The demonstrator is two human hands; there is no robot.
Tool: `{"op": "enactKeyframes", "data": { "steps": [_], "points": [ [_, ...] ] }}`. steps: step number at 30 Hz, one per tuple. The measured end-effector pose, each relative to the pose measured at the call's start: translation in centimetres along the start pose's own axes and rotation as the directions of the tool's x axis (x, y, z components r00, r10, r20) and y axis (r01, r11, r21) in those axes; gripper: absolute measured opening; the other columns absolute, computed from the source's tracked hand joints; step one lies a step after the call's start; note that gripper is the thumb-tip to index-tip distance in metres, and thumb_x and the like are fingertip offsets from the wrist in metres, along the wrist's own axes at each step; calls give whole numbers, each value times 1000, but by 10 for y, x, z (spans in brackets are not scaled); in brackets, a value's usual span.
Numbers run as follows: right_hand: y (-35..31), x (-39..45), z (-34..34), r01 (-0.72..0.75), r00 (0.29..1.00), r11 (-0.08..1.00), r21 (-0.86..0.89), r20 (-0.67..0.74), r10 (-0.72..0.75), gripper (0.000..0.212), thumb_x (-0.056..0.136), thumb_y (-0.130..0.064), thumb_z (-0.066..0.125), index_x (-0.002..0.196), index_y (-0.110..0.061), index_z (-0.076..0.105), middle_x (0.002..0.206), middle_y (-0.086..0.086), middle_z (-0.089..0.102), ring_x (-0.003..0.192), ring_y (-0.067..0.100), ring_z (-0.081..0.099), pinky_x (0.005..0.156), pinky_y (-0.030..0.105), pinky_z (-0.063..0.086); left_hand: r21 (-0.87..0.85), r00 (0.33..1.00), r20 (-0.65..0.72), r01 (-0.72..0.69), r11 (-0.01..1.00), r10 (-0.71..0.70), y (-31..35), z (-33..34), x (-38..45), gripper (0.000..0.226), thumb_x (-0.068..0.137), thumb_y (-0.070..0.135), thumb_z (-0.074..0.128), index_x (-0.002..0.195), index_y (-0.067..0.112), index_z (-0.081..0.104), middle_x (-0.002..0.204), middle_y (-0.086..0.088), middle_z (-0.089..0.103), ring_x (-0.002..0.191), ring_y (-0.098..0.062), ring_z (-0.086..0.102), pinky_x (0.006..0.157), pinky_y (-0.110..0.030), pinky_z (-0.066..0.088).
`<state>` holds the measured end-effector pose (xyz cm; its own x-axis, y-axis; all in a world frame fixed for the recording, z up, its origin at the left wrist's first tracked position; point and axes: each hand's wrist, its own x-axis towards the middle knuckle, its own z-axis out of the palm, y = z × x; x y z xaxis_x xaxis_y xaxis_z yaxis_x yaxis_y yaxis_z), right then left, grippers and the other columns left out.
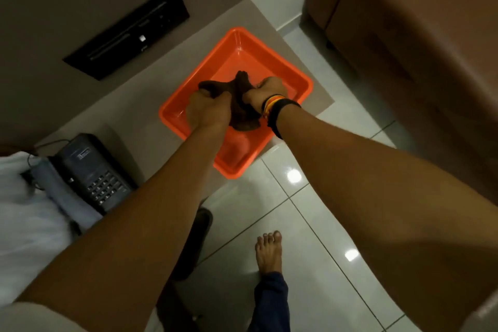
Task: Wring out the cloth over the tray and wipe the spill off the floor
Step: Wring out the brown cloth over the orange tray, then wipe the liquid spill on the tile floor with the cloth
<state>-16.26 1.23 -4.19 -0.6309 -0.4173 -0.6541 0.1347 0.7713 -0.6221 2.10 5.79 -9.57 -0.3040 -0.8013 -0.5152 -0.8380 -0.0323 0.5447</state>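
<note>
An orange plastic tray (293, 73) sits on a low grey ledge at its corner, with water shining inside it. Both my hands hold a dark brown cloth (242, 113) above the tray. My left hand (207, 108) is shut on the cloth's left part, and my right hand (266, 93), with dark and coloured bands at the wrist, is shut on its right part. The cloth is bunched and twisted between them, with one end hanging down and another sticking up. I can make out no spill on the glossy white tiled floor (318, 213).
A dark desk telephone (91, 172) stands on the ledge to the left, beside white fabric (24, 210). A black panel (126, 32) is set in the wall behind. A brown sofa (417, 43) fills the right. My bare foot (269, 250) stands on the floor below the tray.
</note>
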Motion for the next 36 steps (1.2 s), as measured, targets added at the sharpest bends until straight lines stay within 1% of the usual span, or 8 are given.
{"op": "enactKeyframes", "data": {
  "steps": [3, 8, 12, 21, 26, 30, 33, 36],
  "points": [
    [12, -39, -39, -4, 1000, 964, 266, -26, 12, 32, 74, -12, 76, 63, -20, 47, 71, 5, 53, 71, 22, 53, 64, 34, 44, -213, 948, -317, -50, 976, -21, 139, -78, 18, 19, 85, 29, 71, 97, 14, 67, 109, -13, 75, 108, -33, 72, 79, -32, 49],
    [79, -125, -150, -52, 993, 829, 557, -63, 104, 26, 79, -2, 70, 65, -16, 53, 77, 11, 61, 74, 27, 60, 71, 36, 54, -251, 990, -137, -64, 966, 30, 179, -33, -69, 30, 86, 28, 69, 107, 5, 71, 110, -15, 73, 108, -35, 69, 82, -33, 49],
    [178, -189, -219, -71, 967, 739, 670, -136, 217, 27, 83, 0, 68, 108, -8, 61, 109, 17, 71, 101, 34, 70, 94, 49, 60, -134, 990, 58, -123, 983, 131, 195, 38, -159, 38, 85, 30, 66, 116, 9, 71, 113, -14, 75, 106, -34, 71, 95, -42, 58],
    [466, -260, -246, -242, 844, 667, 705, -186, 504, 39, 85, 6, 59, 118, -15, 63, 102, 10, 67, 98, 33, 67, 97, 53, 58, -24, 903, 417, -96, 995, 98, 85, 253, -311, 11, 86, 22, 76, 93, 17, 68, 91, -2, 68, 92, -26, 69, 76, -29, 51],
    [607, -241, -188, -347, 779, 652, 674, -181, 601, 41, 88, 5, 55, 123, -14, 63, 109, 12, 68, 109, 36, 67, 92, 41, 57, 168, 832, 555, -93, 981, -16, -9, 346, -320, 29, 90, 24, 74, 114, 8, 71, 114, -12, 75, 110, -33, 70, 101, -44, 58],
    [691, -207, -142, -401, 741, 642, 654, -181, 647, 43, 89, 5, 54, 127, -14, 61, 114, 12, 67, 113, 36, 66, 99, 45, 56, 250, 766, 641, -164, 954, -37, -72, 405, -302, 31, 92, 19, 73, 121, 7, 70, 118, -14, 74, 113, -33, 70, 104, -44, 57],
    [737, -178, -123, -428, 715, 702, 569, -262, 648, 60, 92, -6, 60, 149, -15, 43, 136, 17, 61, 121, 32, 62, 107, 41, 51, 393, 726, 686, -416, 820, 39, -107, 435, -273, 38, 95, 20, 67, 132, 12, 64, 129, -13, 71, 122, -34, 66, 105, -41, 54],
    [756, -163, -96, -466, 742, 825, 320, -367, 561, 89, 93, -26, 69, 162, -11, 14, 168, 18, 21, 155, 35, 23, 126, 47, 27, 572, 683, 711, -700, 429, 167, -127, 439, -227, 73, 95, 32, 67, 158, 10, 37, 159, -16, 45, 147, -35, 43, 121, -45, 37]
  ]
}}
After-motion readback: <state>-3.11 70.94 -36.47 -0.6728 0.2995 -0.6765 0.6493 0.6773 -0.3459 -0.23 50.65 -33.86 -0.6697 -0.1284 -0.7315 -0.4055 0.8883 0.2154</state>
